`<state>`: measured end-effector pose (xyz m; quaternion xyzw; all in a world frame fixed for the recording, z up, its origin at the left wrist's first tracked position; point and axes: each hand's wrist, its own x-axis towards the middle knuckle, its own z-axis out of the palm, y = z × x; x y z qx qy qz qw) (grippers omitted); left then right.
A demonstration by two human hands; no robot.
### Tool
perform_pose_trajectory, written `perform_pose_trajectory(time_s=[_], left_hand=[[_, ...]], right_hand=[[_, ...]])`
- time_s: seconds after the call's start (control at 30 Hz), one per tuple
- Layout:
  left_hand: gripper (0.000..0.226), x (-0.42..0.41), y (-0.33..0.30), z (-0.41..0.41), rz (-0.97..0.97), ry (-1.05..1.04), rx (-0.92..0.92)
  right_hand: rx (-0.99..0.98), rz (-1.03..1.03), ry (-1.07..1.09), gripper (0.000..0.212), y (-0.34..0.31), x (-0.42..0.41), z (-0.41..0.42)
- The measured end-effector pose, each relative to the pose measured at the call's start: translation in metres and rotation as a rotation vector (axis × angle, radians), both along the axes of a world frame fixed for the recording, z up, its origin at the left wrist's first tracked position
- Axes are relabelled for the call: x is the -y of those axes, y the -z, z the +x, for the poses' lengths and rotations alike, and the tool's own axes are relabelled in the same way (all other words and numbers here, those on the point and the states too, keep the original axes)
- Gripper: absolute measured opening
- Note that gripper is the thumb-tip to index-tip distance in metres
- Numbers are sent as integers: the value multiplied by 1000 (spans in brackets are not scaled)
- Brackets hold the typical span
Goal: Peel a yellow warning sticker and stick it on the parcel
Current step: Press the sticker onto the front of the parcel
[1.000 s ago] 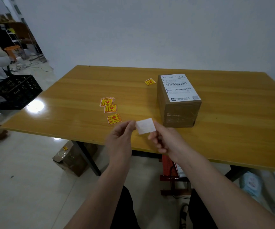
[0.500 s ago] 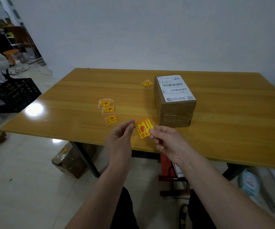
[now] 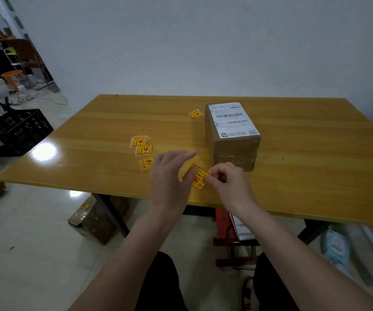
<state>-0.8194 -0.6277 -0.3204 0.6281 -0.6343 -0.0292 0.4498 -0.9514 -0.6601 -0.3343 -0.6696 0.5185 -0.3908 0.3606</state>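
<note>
A yellow and red warning sticker (image 3: 197, 178) is held above the near table edge, tilted, between my two hands. My right hand (image 3: 229, 182) pinches its right corner with thumb and forefinger. My left hand (image 3: 169, 176) is blurred, its fingers spread over the sticker's left side; whether it grips the sticker I cannot tell. The brown cardboard parcel (image 3: 233, 145) with a white shipping label on top stands just behind my right hand.
Loose warning stickers (image 3: 141, 145) lie on the wooden table (image 3: 315, 153) left of my hands, and one more sticker (image 3: 195, 113) lies by the parcel's far left corner. A black crate (image 3: 15, 131) and a small box (image 3: 93, 218) sit on the floor at left.
The sticker was turned from its white back to its printed face, then lowered and tilted. My left hand's fingers have spread and moved up over it. My right hand keeps its pinch.
</note>
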Motion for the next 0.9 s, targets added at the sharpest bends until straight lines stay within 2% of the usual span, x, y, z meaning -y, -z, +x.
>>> perform_pose_trajectory(time_s=[0.07, 0.17, 0.27, 0.43, 0.5, 0.53, 0.6, 0.67, 0.7, 0.77, 0.9], left_hand=[[39, 4, 2, -1, 48, 15, 228], [23, 6, 6, -4, 86, -6, 360], [7, 5, 9, -6, 88, -32, 335], [4, 3, 17, -10, 173, -91, 163], [3, 2, 19, -14, 217, -102, 17], [3, 2, 18, -15, 259, -99, -133], [4, 1, 14, -19, 361, -78, -542], [6, -3, 11, -23, 457, -34, -950], [6, -3, 12, -24, 495, -10, -1094], [6, -3, 16, -28, 532, 28, -1234], [12, 0, 25, -39, 533, 84, -1328]], right_hand=[[-157, -114, -7, 9, 1, -2, 0], [-256, -192, -13, 5, 1, -7, -4], [-250, -184, 1, 5, -1, -10, -8], [-124, -91, 22, 11, 3, -10, -11], [-35, -49, 44, 19, 4, -11, -10], [31, -30, 76, 26, 5, -11, -11], [156, 3, 172, 35, 4, -9, -15], [224, 41, 240, 30, 3, -7, -22], [241, 65, 248, 25, 3, -5, -25], [272, 110, 242, 15, 3, -5, -30], [370, 169, 231, 12, 0, -3, -34]])
